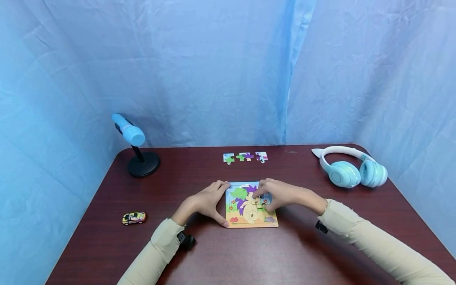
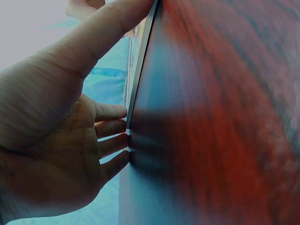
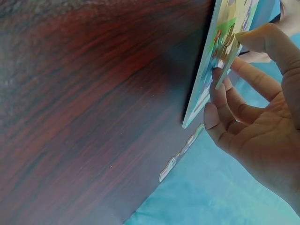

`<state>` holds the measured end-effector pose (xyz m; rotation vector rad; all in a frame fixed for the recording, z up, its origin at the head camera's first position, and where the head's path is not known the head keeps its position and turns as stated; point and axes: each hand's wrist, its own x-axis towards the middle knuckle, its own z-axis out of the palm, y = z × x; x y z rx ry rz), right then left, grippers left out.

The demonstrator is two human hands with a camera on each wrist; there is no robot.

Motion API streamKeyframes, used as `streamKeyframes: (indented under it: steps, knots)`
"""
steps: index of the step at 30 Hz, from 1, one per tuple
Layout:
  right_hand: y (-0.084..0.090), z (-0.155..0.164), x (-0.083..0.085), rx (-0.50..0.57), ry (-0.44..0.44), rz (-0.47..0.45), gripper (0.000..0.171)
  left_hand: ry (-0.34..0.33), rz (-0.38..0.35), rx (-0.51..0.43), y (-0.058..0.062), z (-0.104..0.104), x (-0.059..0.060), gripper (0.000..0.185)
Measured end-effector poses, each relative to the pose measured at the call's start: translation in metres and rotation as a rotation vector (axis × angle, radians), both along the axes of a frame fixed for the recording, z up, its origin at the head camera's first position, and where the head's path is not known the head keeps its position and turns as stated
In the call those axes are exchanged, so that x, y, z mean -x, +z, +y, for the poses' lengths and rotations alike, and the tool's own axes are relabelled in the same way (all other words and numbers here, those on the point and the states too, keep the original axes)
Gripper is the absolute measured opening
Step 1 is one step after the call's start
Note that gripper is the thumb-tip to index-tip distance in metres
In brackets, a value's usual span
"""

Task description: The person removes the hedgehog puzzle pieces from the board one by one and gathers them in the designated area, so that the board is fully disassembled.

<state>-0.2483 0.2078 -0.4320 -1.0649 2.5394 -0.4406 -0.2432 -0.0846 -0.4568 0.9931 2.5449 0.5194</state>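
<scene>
A square jigsaw puzzle [image 1: 246,225] with a purple-haired cartoon hedgehog lies on the table between both hands. My left hand [image 1: 208,201] spans its left side, thumb at the near left corner and fairly straight fingertips at the far left corner. Over the right part of the picture, my right hand [image 1: 280,194] pinches a puzzle piece [image 3: 228,68] between thumb and fingers. That piece stands tilted close over the board in the right wrist view; its printed face is mostly hidden.
Three loose pieces lie in a row behind the puzzle: a left one [image 1: 227,157], a middle one [image 1: 245,156] and a right one [image 1: 261,155]. Headphones [image 1: 343,174] lie at back right. A blue microphone [image 1: 132,133] on a black stand and a toy car [image 1: 134,218] are at left.
</scene>
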Motion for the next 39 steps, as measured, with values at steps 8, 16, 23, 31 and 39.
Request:
streamKeyframes:
  steps: [8, 16, 23, 31, 39]
  knots:
    - [0.006, 0.006, 0.006, 0.052, -0.014, 0.026, 0.047, 0.005, -0.003, 0.006, 0.000, 0.000, -0.001, 0.123]
    - [0.015, 0.013, 0.029, 0.122, -0.048, 0.162, 0.046, 0.010, -0.012, 0.011, 0.000, 0.000, -0.001, 0.123]
    - [0.014, 0.019, 0.054, 0.128, -0.141, 0.200, 0.045, 0.019, -0.011, 0.011, 0.001, 0.000, -0.001, 0.123]
    - [-0.001, 0.024, 0.079, 0.133, -0.173, 0.203, 0.044, 0.020, -0.012, 0.013, 0.001, 0.000, -0.001, 0.124]
    - [-0.016, 0.028, 0.096, 0.110, -0.175, 0.169, 0.040, 0.014, -0.005, 0.012, 0.000, 0.000, 0.000, 0.124]
